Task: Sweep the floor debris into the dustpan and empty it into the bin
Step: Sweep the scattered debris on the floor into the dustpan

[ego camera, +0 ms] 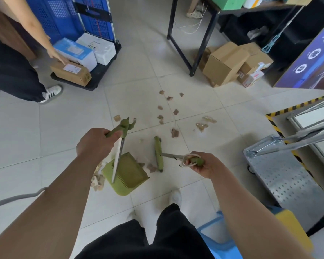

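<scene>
Tiled floor (67, 128) with debris (175, 132), hands gripping dustpan (127, 174) handle, broom (158, 156) handle

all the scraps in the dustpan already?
No: brown scraps lie scattered on the floor tiles beyond the broom head, outside the dustpan.

The dustpan (127, 172) stood left of the broom head (159, 156), paper scraps (168, 109) scattered beyond both, more scraps between them.
</scene>
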The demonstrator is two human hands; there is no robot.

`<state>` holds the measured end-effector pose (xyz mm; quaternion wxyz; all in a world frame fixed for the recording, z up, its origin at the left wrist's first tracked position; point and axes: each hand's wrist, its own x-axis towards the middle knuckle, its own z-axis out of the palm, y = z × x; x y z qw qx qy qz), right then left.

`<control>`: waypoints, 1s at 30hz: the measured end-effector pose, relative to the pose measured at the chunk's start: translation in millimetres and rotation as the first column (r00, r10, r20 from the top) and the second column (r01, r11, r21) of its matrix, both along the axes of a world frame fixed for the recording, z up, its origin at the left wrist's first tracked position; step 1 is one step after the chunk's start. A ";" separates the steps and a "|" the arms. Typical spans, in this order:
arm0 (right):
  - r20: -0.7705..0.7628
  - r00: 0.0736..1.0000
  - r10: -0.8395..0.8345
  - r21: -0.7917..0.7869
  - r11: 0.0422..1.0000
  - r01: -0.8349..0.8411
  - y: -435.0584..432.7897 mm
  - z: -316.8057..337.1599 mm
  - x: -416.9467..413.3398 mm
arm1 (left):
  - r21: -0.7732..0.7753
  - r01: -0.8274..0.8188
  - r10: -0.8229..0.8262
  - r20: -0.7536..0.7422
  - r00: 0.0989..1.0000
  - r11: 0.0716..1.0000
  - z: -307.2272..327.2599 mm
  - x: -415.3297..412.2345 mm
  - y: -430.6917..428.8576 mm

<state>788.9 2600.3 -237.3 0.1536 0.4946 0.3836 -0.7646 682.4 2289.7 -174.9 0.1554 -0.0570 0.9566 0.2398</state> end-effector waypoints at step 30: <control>0.184 0.983 -0.016 0.365 0.930 -0.053 406.3 -47.1 -144.0 | 0.029 -0.014 0.014 0.021 1.000 0.999 -31.3 -113.8 321.7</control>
